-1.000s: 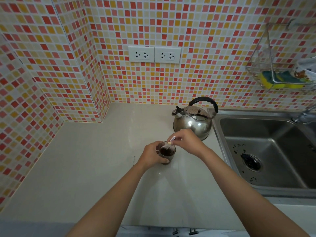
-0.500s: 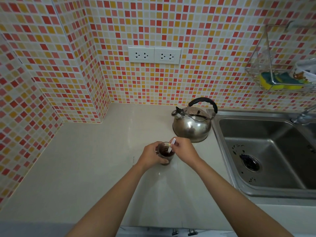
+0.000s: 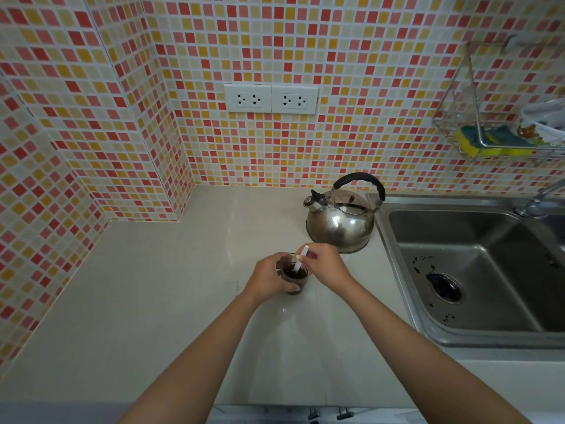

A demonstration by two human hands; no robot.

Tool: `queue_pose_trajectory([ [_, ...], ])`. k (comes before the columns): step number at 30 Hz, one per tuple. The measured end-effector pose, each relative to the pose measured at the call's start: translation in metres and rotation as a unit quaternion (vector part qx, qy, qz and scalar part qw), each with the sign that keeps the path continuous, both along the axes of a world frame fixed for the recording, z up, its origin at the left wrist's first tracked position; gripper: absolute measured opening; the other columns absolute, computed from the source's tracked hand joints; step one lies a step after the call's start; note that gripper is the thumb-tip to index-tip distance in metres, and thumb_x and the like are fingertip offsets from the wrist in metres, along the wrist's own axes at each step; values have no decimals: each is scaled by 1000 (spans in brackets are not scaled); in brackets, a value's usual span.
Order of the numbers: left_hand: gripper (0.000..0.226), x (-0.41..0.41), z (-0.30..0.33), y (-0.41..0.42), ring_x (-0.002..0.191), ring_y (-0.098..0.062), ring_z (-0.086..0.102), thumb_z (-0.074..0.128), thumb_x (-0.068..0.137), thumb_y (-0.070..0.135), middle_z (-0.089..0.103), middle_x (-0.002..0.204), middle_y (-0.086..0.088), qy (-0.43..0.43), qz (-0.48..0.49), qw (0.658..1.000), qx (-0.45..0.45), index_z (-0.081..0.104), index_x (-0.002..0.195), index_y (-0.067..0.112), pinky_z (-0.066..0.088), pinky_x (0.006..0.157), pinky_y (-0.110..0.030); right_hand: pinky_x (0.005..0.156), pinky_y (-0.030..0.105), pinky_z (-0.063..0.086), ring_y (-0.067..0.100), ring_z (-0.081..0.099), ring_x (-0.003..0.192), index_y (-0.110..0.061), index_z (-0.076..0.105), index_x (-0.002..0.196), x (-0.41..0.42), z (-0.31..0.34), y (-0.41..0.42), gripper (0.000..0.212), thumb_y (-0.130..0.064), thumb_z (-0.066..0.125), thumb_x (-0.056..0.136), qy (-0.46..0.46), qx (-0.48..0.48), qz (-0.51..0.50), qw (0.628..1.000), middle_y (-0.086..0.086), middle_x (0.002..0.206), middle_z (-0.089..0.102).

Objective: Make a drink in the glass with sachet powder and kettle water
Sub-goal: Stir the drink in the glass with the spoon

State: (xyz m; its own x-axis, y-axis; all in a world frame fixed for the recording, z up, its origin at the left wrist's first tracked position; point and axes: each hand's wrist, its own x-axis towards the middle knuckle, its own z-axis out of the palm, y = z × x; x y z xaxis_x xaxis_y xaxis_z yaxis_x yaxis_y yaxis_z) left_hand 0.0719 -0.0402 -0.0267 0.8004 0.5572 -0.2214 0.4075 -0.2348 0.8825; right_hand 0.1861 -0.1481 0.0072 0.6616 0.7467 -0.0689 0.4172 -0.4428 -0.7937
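A small glass (image 3: 296, 280) with dark brown liquid stands on the beige counter (image 3: 153, 301). My left hand (image 3: 266, 278) wraps around its left side. My right hand (image 3: 328, 266) pinches a thin white sachet stick (image 3: 301, 257), whose lower end dips into the dark drink. A shiny steel kettle (image 3: 341, 223) with a black handle stands behind the glass, its lid opening uncovered and its spout pointing left.
A steel sink (image 3: 477, 270) lies to the right, its faucet (image 3: 541, 200) at the far edge. A wire rack (image 3: 477, 127) on the tiled wall holds a yellow-green sponge (image 3: 486, 142). Two double wall sockets (image 3: 270, 98) sit above the counter.
My right hand lowered from above the glass and pushed the sachet stick down into the drink. My left hand has kept its hold on the glass.
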Motion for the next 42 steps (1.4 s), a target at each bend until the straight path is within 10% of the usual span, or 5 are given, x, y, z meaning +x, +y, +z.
queue_pose_trajectory([
  [42,68,1,-1,1,100,-19,66,89,50,11,71,107,0,8,-8,1000,16,65,113,19,53,90,-28,62,32,45,21,54,67,-4,68,88,-5,-1,4,15,-8,54,88,-52,-47,-15,997,6,67,57],
])
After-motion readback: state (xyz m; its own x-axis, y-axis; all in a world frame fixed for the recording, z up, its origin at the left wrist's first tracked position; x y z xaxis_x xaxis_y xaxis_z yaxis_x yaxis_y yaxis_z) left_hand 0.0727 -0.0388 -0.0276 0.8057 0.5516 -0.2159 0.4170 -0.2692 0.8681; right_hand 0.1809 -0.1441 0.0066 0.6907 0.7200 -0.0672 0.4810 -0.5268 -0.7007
